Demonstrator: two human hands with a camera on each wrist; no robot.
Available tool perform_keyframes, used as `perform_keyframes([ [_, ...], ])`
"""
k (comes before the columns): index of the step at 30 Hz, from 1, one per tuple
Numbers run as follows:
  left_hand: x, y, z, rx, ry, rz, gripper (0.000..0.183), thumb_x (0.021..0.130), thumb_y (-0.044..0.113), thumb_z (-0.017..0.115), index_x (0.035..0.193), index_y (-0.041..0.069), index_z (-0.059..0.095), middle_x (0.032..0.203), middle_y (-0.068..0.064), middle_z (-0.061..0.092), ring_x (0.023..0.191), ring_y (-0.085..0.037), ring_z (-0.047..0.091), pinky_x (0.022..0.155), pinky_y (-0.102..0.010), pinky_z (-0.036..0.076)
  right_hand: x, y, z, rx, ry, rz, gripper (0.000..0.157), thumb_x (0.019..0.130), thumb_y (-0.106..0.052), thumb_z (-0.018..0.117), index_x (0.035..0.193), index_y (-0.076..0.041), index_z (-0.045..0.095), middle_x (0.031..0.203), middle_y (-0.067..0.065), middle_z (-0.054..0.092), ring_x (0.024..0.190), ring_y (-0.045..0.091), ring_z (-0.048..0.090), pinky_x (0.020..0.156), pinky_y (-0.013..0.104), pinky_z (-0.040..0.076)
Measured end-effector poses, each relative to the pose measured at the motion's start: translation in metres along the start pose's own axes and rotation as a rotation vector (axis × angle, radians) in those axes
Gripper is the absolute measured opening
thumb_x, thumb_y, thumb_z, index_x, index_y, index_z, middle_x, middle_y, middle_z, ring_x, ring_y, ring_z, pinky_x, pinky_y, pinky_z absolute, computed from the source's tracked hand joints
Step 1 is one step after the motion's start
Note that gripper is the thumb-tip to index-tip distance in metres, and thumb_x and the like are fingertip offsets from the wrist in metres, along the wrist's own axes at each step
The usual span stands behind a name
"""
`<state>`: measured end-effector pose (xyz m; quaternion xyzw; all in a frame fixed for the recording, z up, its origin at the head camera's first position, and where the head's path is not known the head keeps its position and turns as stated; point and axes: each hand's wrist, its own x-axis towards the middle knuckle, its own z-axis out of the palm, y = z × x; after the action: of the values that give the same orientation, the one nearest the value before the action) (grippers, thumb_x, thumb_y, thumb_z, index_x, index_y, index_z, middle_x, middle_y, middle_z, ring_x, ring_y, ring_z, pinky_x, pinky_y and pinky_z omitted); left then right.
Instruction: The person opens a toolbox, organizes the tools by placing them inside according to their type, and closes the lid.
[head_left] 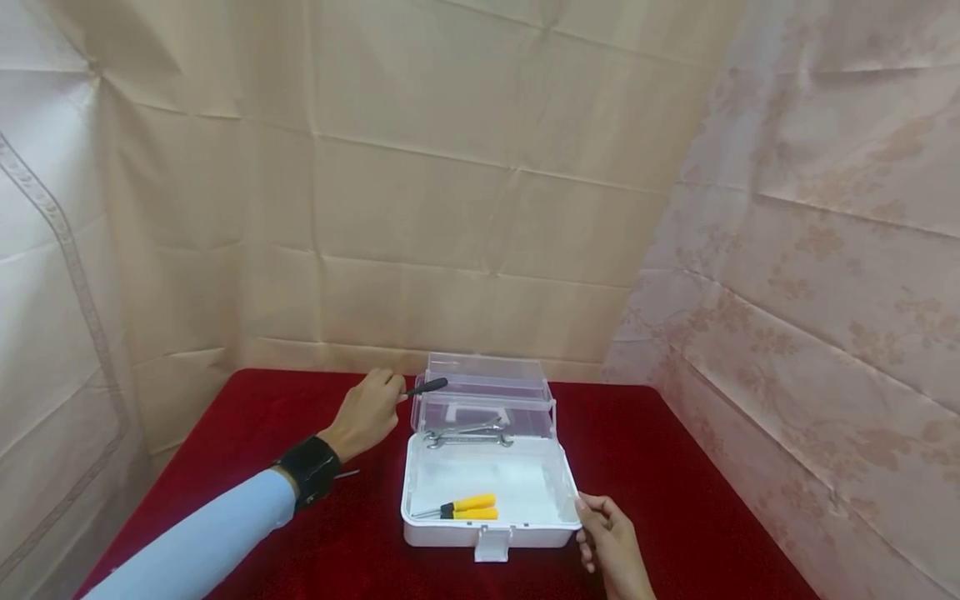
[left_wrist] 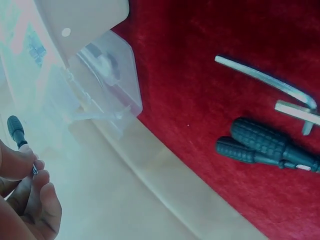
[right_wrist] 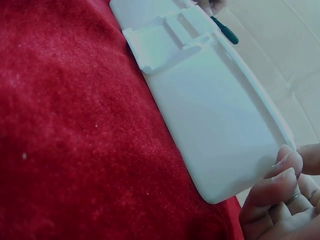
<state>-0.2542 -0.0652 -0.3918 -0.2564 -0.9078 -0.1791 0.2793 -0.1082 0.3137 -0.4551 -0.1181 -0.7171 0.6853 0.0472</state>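
Observation:
My left hand (head_left: pixel 367 417) pinches a small screwdriver (head_left: pixel 429 387) by its shaft, left of the raised lid. Its dark ribbed handle (left_wrist: pixel 16 131) points away from the fingers in the left wrist view. A white toolbox (head_left: pixel 450 535) stands with its clear lid (head_left: pixel 487 367) tipped back. Two yellow-handled screwdrivers (head_left: pixel 476 502) lie inside at the front left, and silver wrenches (head_left: pixel 468 439) are at the back wall. With thumb and curled fingers, my right hand (head_left: pixel 615 542) grips the box's front right corner, also seen in the right wrist view.
Two dark-handled screwdrivers (left_wrist: pixel 260 140) and silver L-shaped hex keys (left_wrist: pixel 265 80) lie on the red cloth (head_left: pixel 697 500) left of the box. A latch (head_left: pixel 492 546) hangs down at the box's front. Creased cloth curtains (head_left: pixel 465 208) surround the table's back and sides.

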Motion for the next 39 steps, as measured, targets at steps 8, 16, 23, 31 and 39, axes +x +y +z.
perform_keyframes([
  [8,0.008,0.003,0.004,0.037,0.025,0.073,0.023,0.08,0.004,0.068,0.102,0.002,0.066,0.091,-0.007,0.056,0.083,-0.02,0.048,0.072,-0.029,0.047,0.001,0.001,-0.001,-0.007,-0.007,-0.007,0.049,0.094,-0.029,0.063,0.129,0.002,0.049,0.069,0.003,0.05,0.047,0.011,0.04,0.042,0.023,0.033],
  [16,0.018,0.008,0.009,0.047,0.032,0.108,0.023,0.081,0.005,0.07,0.103,0.002,0.069,0.089,-0.008,0.056,0.083,-0.021,0.05,0.07,-0.03,0.047,0.003,0.003,-0.003,0.002,-0.015,-0.02,0.05,0.094,-0.029,0.064,0.128,0.003,0.049,0.068,0.004,0.05,0.047,0.011,0.04,0.041,0.023,0.033],
  [23,0.022,0.014,0.013,-0.033,-0.017,0.074,0.024,0.087,0.007,0.068,0.111,0.005,0.07,0.094,-0.006,0.058,0.088,-0.02,0.049,0.076,-0.031,0.047,0.005,0.004,-0.002,0.005,-0.019,-0.018,0.049,0.094,-0.028,0.064,0.128,0.003,0.049,0.069,0.004,0.05,0.047,0.011,0.039,0.041,0.023,0.034],
  [31,0.028,0.018,0.016,-0.205,-0.061,-0.025,0.021,0.091,0.007,0.063,0.11,0.004,0.07,0.102,-0.005,0.058,0.096,-0.019,0.05,0.082,-0.032,0.048,0.005,0.004,-0.002,-0.002,-0.009,-0.018,0.049,0.094,-0.028,0.064,0.128,0.003,0.049,0.068,0.004,0.05,0.047,0.011,0.039,0.041,0.023,0.034],
  [39,0.031,0.028,0.019,-0.697,-0.149,-0.307,0.033,0.1,0.024,0.052,0.131,0.016,0.063,0.123,-0.003,0.054,0.109,-0.016,0.045,0.093,-0.04,0.043,0.004,0.004,-0.002,-0.004,-0.003,-0.011,0.049,0.094,-0.028,0.064,0.129,0.003,0.049,0.068,0.003,0.051,0.047,0.01,0.039,0.041,0.023,0.034],
])
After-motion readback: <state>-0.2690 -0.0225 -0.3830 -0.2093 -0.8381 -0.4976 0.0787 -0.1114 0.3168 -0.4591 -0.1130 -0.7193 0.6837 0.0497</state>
